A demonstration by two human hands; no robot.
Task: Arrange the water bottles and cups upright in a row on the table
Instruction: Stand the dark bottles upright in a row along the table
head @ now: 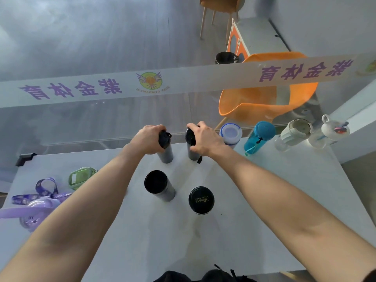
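Soft, cool light is spread evenly; only faint shadows are cast on the white table (264, 190). Edges are bent by wide-angle distortion, and the far floor (81, 37) is hazed by glare

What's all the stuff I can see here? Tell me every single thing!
held bottles: two, black-capped, far middle of table
loose bottles: two, black-capped, upright, mid-table
blue cup: one, white lid, far right row
teal bottle: one, far right row
clear bottle: one, pale lid, far right row
white cup: one, right end of row
green cup: one, left side
purple bottle: one, with strap, left edge
table: one, white
orange chair: one, behind glass
left hand, right hand: each grips a held bottle's top
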